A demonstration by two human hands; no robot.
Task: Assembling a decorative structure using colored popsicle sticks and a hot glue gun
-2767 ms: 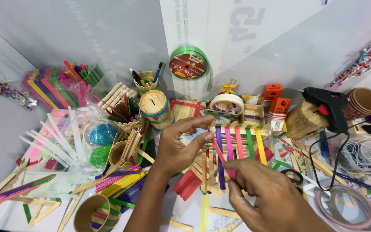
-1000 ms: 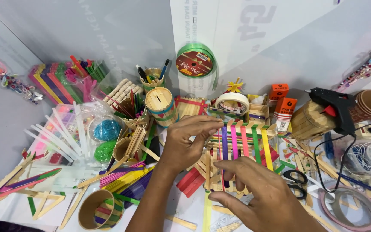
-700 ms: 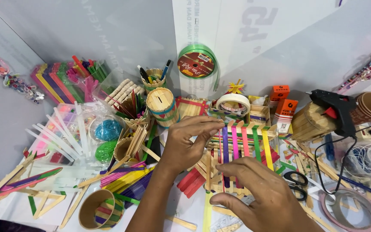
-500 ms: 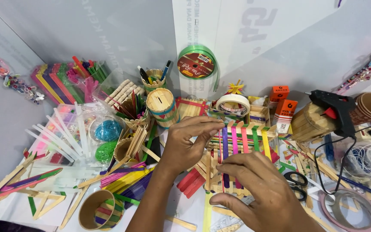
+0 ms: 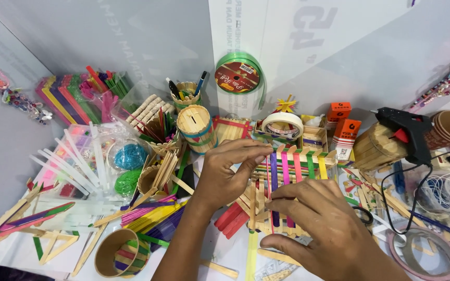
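Observation:
A woven panel of coloured craft sticks, with purple, pink, green and yellow uprights, lies in the middle of the table. My left hand pinches the top of the panel's left edge with thumb and forefinger. My right hand comes in from the lower right, and its fingertips hold the lower end of the purple stick. More plain wooden sticks lie under the panel.
A black glue gun rests on a stick box at the right, its cord trailing down. Masking tape, a green ribbon spool, a stick-covered tin, paper cups, scissors and heaps of coloured sticks crowd the table.
The view has shifted slightly. My right hand has crept up along the purple stick towards the panel. My left hand keeps its pinch at the panel's top left.

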